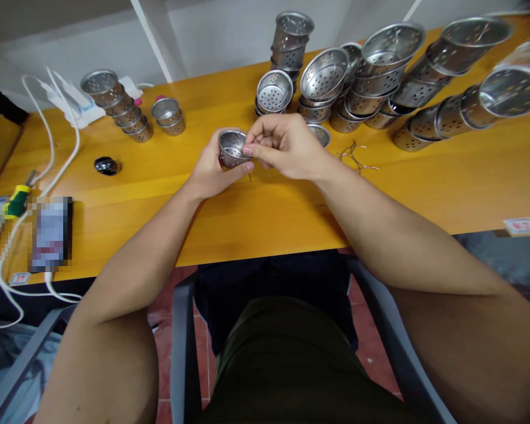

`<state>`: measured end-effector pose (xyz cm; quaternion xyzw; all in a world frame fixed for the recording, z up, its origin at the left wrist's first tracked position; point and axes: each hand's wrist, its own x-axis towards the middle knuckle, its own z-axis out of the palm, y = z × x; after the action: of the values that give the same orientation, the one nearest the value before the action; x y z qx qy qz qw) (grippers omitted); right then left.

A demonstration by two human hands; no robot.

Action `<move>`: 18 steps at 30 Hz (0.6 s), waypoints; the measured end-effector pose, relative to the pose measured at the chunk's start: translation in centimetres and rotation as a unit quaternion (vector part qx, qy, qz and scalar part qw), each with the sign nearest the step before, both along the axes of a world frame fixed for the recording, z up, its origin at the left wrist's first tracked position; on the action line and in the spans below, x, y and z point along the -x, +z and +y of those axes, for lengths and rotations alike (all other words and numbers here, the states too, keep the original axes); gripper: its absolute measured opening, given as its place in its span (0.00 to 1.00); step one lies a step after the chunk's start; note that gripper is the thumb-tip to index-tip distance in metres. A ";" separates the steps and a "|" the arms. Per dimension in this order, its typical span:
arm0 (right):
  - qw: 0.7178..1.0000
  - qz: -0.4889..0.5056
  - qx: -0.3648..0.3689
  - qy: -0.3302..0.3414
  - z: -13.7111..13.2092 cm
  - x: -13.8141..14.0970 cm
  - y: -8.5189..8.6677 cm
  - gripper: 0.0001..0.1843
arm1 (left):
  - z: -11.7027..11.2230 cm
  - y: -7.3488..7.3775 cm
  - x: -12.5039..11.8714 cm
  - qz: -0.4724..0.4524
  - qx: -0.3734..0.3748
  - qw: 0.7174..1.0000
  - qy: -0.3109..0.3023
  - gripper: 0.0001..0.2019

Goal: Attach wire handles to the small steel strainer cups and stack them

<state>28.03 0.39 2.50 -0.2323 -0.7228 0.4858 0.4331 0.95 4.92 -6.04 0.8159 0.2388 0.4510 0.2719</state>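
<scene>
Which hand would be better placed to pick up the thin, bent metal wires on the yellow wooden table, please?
Probably the right hand: it is nearer the thin, bent metal wires, while the left hand, farther away, holds a small, perforated silver metal cup.

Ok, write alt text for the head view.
A person's left hand holds a small perforated metal cup, the right hand at its rim, over a yellow table. Stacks of similar cups stand farther back, mostly on the right; white cables lie at left.
</scene>
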 end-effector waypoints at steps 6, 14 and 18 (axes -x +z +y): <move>1.000 -0.010 -0.005 0.003 -0.1 0.0 -0.1 0.32 | -0.1 0.3 0.1 0.024 -0.013 1.000 0.012 0.49; 1.000 -0.007 0.000 -0.001 -0.4 -0.2 0.3 0.33 | -0.7 0.7 -0.1 0.035 0.004 0.999 0.037 0.51; 1.000 -0.011 -0.002 -0.004 -0.5 -0.1 0.4 0.34 | -0.6 0.8 -0.2 0.022 0.013 0.999 0.044 0.55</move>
<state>28.16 -0.15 2.90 -0.2399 -0.7278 0.4796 0.4275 1.19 4.28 -5.27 0.8109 0.2860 0.4409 0.2572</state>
